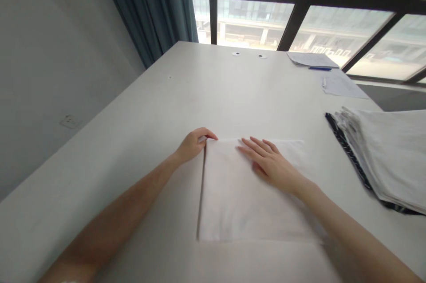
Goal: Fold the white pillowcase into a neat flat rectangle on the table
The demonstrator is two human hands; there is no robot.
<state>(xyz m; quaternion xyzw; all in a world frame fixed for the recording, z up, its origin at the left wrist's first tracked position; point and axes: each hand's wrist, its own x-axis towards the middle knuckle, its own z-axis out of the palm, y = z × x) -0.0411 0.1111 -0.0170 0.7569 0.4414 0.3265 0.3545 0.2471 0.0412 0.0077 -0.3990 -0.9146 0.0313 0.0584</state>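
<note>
Folded white cloth [246,190], thin, soft and prob. light, lies flat on table [140,141] w/ left hand [193,144] pinching its far-left corner, right hand [271,163] pressed on top, fingers spread flat, near stack of folded cloths [386,159]; corners look best to grip.
</note>
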